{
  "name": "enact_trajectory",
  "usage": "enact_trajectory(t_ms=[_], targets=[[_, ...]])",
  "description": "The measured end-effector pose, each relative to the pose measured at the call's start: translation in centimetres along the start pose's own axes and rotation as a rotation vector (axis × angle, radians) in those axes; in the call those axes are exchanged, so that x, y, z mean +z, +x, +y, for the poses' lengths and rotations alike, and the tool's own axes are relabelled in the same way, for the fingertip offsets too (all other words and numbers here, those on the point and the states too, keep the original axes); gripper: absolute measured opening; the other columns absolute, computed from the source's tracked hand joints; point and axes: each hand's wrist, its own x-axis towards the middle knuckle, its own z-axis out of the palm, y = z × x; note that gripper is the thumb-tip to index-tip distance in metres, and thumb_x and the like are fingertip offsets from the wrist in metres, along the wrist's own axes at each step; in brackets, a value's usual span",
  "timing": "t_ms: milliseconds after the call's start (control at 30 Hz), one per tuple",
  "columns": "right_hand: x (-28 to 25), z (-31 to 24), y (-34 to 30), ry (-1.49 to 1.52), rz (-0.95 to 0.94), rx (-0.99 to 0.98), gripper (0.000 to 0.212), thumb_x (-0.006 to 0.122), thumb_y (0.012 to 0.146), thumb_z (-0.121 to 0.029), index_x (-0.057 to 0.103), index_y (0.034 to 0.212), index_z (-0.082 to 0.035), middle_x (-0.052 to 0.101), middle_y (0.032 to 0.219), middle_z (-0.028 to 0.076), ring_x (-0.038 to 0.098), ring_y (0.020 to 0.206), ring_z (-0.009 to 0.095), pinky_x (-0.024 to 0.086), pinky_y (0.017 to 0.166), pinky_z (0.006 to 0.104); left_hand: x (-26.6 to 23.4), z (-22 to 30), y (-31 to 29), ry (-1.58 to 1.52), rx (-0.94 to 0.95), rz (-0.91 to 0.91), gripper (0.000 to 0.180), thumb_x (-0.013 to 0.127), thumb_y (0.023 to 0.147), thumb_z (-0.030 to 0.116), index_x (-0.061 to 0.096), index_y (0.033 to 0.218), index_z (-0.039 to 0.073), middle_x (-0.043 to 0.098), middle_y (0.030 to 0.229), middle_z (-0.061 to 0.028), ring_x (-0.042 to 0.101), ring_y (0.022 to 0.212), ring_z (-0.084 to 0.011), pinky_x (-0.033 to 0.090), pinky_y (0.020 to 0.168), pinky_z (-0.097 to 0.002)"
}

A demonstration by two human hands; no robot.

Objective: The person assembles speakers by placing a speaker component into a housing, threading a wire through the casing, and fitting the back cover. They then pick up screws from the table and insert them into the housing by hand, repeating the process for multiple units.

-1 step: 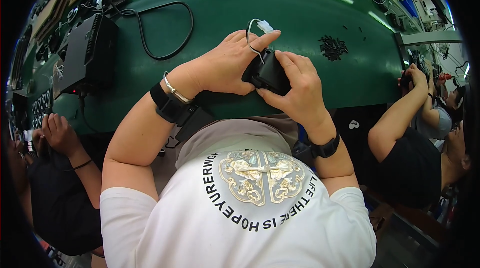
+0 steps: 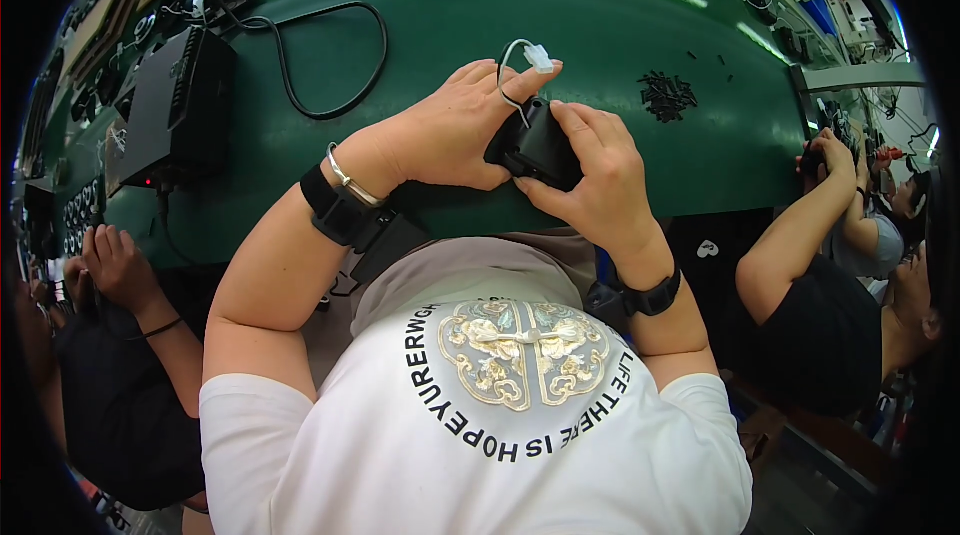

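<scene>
Green counter [image 2: 460,15], at whose near edge a black housing [image 2: 546,153] is held.
Its left side is grasped by the fingers of the left hand [image 2: 450,130], its right side by those of the right hand [image 2: 608,173]; whether the counter is touched by it cannot be told. Across the left fingers, wires [image 2: 501,83] are led from it to a white connector [image 2: 539,58]. Farther right, small black pieces [image 2: 667,95] are piled.

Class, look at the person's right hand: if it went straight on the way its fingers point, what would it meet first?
The black case, which the right hand holds. Just past it, a stretched finger of the left hand seems to lie in line, though depth is unclear.
</scene>
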Motion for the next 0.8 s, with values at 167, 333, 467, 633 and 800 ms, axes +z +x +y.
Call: enact_trajectory(t_ms=[167,333,467,633,800], targets=[[-0.3,-0.2,0.3,0.0,-0.06,0.02,0.067,0.085,0.061,-0.021,0.061,0.119,0.004,0.063,0.113,0.019,0.06,0.102,0.034,0.051,0.088,0.042,-0.2,0.1,-0.2,-0.041,0.0,0.004,0.109,0.08,0.059,0.008,0.024,0.153,0.007,0.058,0.123,-0.0148,0.05,0.118,-0.034,0.035,0.107,-0.0437],[-0.5,-0.4,0.3,-0.01,-0.082,0.036,0.069,0.086,0.062,-0.023,0.06,0.121,0.002,0.063,0.116,0.018,0.059,0.104,0.034,0.049,0.089,0.0426,-0.4,0.2,-0.2,-0.078,-0.009,0.004,0.108,0.081,0.061,0.005,0.025,0.153,0.008,0.059,0.124,-0.0145,0.05,0.12,-0.0335,0.035,0.108,-0.0427],[-0.5,-0.4,0.3,-0.041,-0.094,0.028,0.071,0.086,0.062,-0.025,0.059,0.122,0.001,0.062,0.117,0.016,0.059,0.104,0.034,0.047,0.09,0.043,-0.5,0.1,-0.6,-0.103,-0.068,0.024,0.101,0.082,0.062,0.006,0.033,0.149,0.009,0.06,0.124,-0.0145,0.051,0.118,-0.0342,0.037,0.107,-0.0421],[0.2,-0.2,-0.1,-0.076,-0.015,-0.008,0.074,0.086,0.061,-0.032,0.059,0.122,-0.001,0.063,0.112,0.013,0.059,0.101,0.031,0.045,0.087,0.0424,-1.0,2.0,-1.5,0.146,-0.058,0.066,0.068,0.08,0.071,0.015,0.053,0.133,0.005,0.061,0.115,-0.0157,0.055,0.108,-0.0351,0.043,0.098,-0.0405],[1.1,-0.7,-0.8,-0.17,0.084,0.004,0.076,0.085,0.061,-0.037,0.059,0.122,0.0,0.063,0.107,0.011,0.059,0.099,0.029,0.045,0.084,0.0405,0.0,6.3,-3.2,0.187,-0.248,0.039,0.046,0.077,0.077,0.02,0.064,0.12,0.01,0.062,0.114,-0.0164,0.057,0.105,-0.0359,0.046,0.094,-0.0431]])
